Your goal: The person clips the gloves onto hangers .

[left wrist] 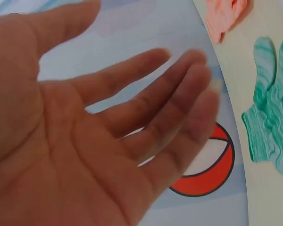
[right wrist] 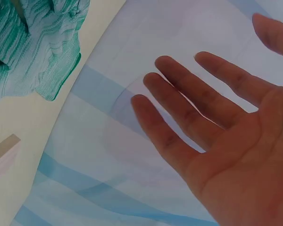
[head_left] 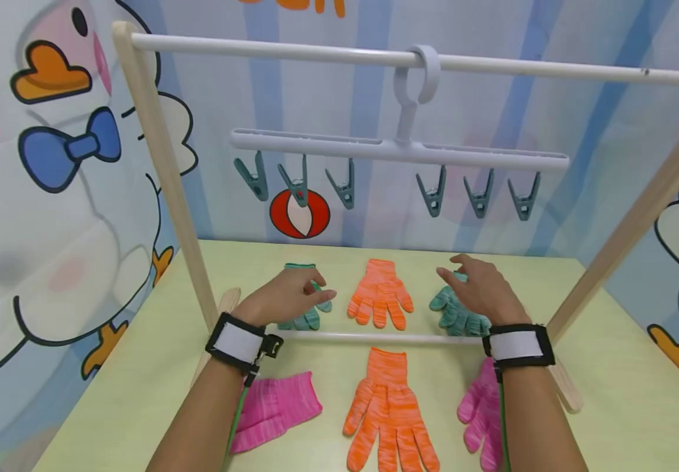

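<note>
My left hand (head_left: pixel 286 295) hovers over a green glove (head_left: pixel 307 320), its fingers loosely bent and holding nothing. In the left wrist view its palm and spread fingers show bare. On the other side my right hand (head_left: pixel 484 285) is above a second green glove (head_left: pixel 460 314), partly covering it in the head view; the right wrist view shows its relaxed fingers with nothing in them. Between the hands lies an orange glove (head_left: pixel 380 294), with another orange glove (head_left: pixel 389 413) nearer. A pink glove (head_left: pixel 280 406) lies beside the left forearm, and another pink glove (head_left: pixel 481 413) is partly hidden by the right forearm.
A wooden frame (head_left: pixel 165 164) carries a white top rod (head_left: pixel 316 54) and a low white rod (head_left: pixel 369 337) under the wrists. From the top rod hangs a white hanger (head_left: pixel 339 145) with several grey-green clips (head_left: pixel 434 196). Behind the yellow table (head_left: pixel 611 314) is a cartoon backdrop.
</note>
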{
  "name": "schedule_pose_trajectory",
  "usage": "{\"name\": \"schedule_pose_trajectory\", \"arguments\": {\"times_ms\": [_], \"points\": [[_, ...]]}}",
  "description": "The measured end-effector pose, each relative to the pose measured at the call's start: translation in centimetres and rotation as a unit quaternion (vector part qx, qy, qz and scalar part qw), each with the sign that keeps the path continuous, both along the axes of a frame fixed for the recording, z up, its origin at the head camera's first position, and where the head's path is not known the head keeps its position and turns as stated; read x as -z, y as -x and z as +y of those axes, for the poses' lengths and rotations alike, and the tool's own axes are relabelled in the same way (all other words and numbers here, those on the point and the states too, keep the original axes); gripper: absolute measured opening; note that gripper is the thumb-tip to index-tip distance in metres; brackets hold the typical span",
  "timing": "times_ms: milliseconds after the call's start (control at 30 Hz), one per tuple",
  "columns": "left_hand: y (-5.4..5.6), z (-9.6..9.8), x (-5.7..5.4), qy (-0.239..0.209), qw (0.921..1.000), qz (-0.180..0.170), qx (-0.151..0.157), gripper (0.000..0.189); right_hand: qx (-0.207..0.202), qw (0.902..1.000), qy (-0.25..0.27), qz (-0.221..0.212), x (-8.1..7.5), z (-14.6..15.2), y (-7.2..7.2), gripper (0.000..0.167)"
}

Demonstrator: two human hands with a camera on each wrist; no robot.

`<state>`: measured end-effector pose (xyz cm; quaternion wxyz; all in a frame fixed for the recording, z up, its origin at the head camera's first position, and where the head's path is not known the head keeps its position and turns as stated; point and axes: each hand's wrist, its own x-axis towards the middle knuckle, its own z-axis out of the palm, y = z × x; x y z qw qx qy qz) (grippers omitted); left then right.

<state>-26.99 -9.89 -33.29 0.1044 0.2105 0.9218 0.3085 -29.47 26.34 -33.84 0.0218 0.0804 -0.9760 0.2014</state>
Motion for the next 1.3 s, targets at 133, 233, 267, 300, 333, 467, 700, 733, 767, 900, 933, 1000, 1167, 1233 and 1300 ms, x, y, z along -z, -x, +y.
{"name": "schedule_pose_trajectory", "arguments": {"times_ms": [133,233,267,300,333,467,700,733,767,900,933,1000,1167,1233,1300], "points": [[-0.9,0.2,0.4,0.034,0.998,-0.029,0.046,0.041,0.003,0.9995,0.004,0.031,0.2,0.0,0.2,0.064],[-1.7,0.7,0.8,0.069,0.9956,-0.034,0.053,0.037,0.006,0.9983,0.008,0.058,0.1,-0.2,0.1,0.061],[-1.9,0.8,0.9,0.079,0.9949,-0.034,0.054,0.036,0.007,0.9978,0.008,0.066,0.0,-0.3,0.1,0.061],[-2.1,0.9,1.1,0.086,0.9943,-0.033,0.053,0.034,0.008,0.9974,0.011,0.071,-0.1,-0.4,0.0,0.06],[-2.3,1.0,1.4,0.09,0.9939,-0.034,0.054,0.033,0.009,0.9972,0.014,0.073,-0.1,-0.5,-0.1,0.06],[-3.2,0.7,2.1,0.1,0.9917,-0.045,0.067,0.029,0.016,0.9967,0.024,0.076,-0.3,-0.9,-0.4,0.059],[-4.3,-0.3,2.2,0.122,0.9893,-0.066,0.044,0.034,0.0,0.9937,0.051,0.1,-0.7,-1.9,-0.5,0.053],[-4.4,-0.3,2.2,0.129,0.9884,-0.069,0.04,0.033,-0.005,0.9929,0.06,0.103,-0.7,-2.1,-0.6,0.051],[-4.4,-0.4,2.2,0.138,0.9872,-0.07,0.036,0.034,-0.009,0.9921,0.069,0.105,-0.8,-2.3,-0.6,0.049],[-4.6,-0.2,2.5,0.162,0.9843,-0.064,0.027,0.033,-0.013,0.9885,0.091,0.12,-0.7,-3.2,-0.6,0.04],[-4.7,-0.1,2.6,0.166,0.984,-0.061,0.024,0.032,-0.013,0.9877,0.093,0.125,-0.6,-3.3,-0.6,0.038],[-4.8,0.0,2.7,0.167,0.9841,-0.057,0.02,0.03,-0.016,0.9858,0.098,0.135,-0.4,-3.7,-0.5,0.035],[-4.8,0.4,3.1,0.167,0.9841,-0.053,0.026,0.026,-0.025,0.9802,0.116,0.159,0.2,-4.5,-0.2,0.032],[-4.8,0.6,3.3,0.17,0.9835,-0.053,0.029,0.026,-0.029,0.9786,0.12,0.164,0.3,-4.9,-0.2,0.031],[-4.7,0.7,3.6,0.177,0.9822,-0.054,0.033,0.024,-0.034,0.9779,0.123,0.166,0.4,-5.4,-0.2,0.03]]}}
